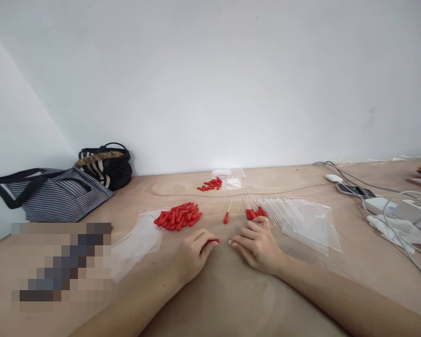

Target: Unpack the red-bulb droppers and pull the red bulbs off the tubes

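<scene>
My left hand (192, 255) is closed on a red rubber dropper bulb (214, 240), whose end points right. Across a small gap, my right hand (257, 245) pinches a thin glass dropper tube (230, 242); only its near tip shows past the fingertips. Beyond the left hand lies a heap of red bulbs (178, 217), partly on a clear zip bag (136, 243). A single dropper (226, 217) with a red bulb fitted lies between the hands, farther back. Several more bulbed droppers (254, 214) lie just past my right hand, beside a row of glass tubes (282, 211).
Another clear bag (319, 227) lies under the tubes. Small red bulbs (210, 184) and short clear tubes (233, 183) sit near the wall. At left are a striped bag (65, 194) and a black bag (117, 168); at right, cables, chargers (379, 205) and tissue (400, 229).
</scene>
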The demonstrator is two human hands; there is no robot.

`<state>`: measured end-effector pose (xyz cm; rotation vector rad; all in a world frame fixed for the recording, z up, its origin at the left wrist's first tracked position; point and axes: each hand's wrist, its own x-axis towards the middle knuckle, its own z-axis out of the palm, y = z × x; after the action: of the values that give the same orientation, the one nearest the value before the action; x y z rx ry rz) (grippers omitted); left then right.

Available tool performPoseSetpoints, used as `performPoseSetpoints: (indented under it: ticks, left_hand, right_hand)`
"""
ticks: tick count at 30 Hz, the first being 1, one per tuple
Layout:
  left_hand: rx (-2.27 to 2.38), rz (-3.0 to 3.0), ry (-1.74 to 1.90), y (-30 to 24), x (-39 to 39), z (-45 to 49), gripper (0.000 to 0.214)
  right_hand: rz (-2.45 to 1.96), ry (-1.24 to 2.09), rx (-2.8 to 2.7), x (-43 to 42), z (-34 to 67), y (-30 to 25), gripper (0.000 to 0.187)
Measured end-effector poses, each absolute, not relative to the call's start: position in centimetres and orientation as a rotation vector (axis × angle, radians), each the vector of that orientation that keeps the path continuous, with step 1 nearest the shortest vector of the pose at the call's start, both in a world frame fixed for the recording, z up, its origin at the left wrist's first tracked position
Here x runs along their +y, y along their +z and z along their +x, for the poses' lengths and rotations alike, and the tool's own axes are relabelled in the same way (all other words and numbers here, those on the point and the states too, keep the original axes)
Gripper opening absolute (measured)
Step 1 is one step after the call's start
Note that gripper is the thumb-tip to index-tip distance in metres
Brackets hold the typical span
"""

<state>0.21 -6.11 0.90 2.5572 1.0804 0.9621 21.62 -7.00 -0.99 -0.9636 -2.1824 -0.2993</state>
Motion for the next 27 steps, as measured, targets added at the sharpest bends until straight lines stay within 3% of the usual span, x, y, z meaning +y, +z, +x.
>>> performPoseSetpoints:
  ticks: [7, 18, 22, 27]
  left_hand:
    - [1.501, 2.571, 1.354, 1.9, -3.3, -2.9, 0.021]
    - [1.876, 2.794, 1.166, 1.5, -0.9, -4.3, 0.021]
    - [1.711, 2.859, 1.278, 1.5, -2.0, -2.9, 0.018]
    - [1.216, 2.927, 0.905, 0.8, -3.0, 1.5, 0.017]
  right_hand:
    - [-1.155, -0.359, -2.05, -5.4, 23.1, -0.9, 0.033]
    - [-1.926, -0.161, -1.623, -0.7, 29.9, -0.6, 0.028]
    - [-2.038, -0.141, -1.681, -0.7, 30.0, -0.6, 0.028]
    - [-2.034, -0.178, -1.703, -0.7, 29.8, -0.7, 0.028]
